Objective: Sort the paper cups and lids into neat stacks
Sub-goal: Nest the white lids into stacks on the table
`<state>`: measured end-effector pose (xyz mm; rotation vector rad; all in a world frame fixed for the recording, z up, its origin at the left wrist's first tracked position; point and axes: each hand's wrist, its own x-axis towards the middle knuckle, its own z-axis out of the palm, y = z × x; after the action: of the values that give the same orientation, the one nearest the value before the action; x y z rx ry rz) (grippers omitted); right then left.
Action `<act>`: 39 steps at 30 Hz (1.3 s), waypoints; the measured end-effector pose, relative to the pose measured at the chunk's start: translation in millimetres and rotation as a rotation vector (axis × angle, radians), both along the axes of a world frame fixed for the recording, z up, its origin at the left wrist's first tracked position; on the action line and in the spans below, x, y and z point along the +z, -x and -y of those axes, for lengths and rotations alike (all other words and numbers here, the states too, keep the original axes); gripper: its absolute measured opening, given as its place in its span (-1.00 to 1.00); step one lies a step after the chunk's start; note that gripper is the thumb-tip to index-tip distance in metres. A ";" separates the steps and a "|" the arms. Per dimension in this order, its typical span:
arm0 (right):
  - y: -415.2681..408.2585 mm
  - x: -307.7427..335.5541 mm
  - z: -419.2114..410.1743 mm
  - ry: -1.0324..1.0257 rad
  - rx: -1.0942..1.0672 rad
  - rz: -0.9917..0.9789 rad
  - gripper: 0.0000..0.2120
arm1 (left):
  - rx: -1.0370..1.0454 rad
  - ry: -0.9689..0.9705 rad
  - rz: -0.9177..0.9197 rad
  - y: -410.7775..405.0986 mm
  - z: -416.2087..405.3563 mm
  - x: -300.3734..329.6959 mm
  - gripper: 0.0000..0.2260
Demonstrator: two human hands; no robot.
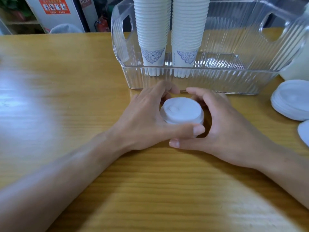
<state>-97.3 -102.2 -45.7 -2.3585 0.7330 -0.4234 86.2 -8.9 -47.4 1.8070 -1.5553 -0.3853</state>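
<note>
Table: a wide wooden table (66, 97) with a yellow-brown grain fills most of the view; a bright window glare lies on its left side.
Bin: a clear ribbed plastic bin (217, 77) with cut-out handles stands on the far side of the table, just beyond the hands.
Cup stacks: two tall stacks of white paper cups stand upright side by side in the left part of the bin, the left cup stack (152, 30) and the right cup stack (188, 30); the bottom cup of each shows a blue ornamental print, and both tops run out of view.
Left hand: the left hand (143, 121) reaches in from the lower left and grips the lid stack, fingers curled around its far side and the thumb laid across its near edge.
Right hand: the right hand (224, 129) comes in from the lower right and cups the same stack from the right, fingers curled around the far side, thumb lying on the table just under the left thumb.
Lid stack: a short stack of white lids (182, 113) sits on the table between both hands, in front of the bin.
Other lids: a second pile of lids (291, 101) lies at the right edge of the table, well apart from the hands, with one more lid (304, 133) partly cut off below it.
</note>
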 end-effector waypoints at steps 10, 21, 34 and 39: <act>7.9 6.0 7.7 -0.140 0.087 0.068 -0.04 | -0.236 -0.043 -0.167 -24.3 -4.8 2.0 -0.32; 6.6 -0.5 16.5 -0.172 0.096 0.167 -0.21 | -0.200 0.048 -0.061 -20.5 -5.8 -4.2 -0.22; 4.4 -0.3 14.3 -0.160 0.037 0.173 -0.33 | -0.159 -0.018 0.038 -14.5 -8.2 3.5 -0.32; 7.5 3.3 12.4 -0.125 0.059 0.101 -0.22 | -0.165 -0.007 -0.018 -23.6 -8.0 1.7 -0.40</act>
<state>-104.9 -114.6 -42.4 -2.2190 0.6231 -0.4547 109.8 -0.9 -45.8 1.6810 -1.6974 -0.4838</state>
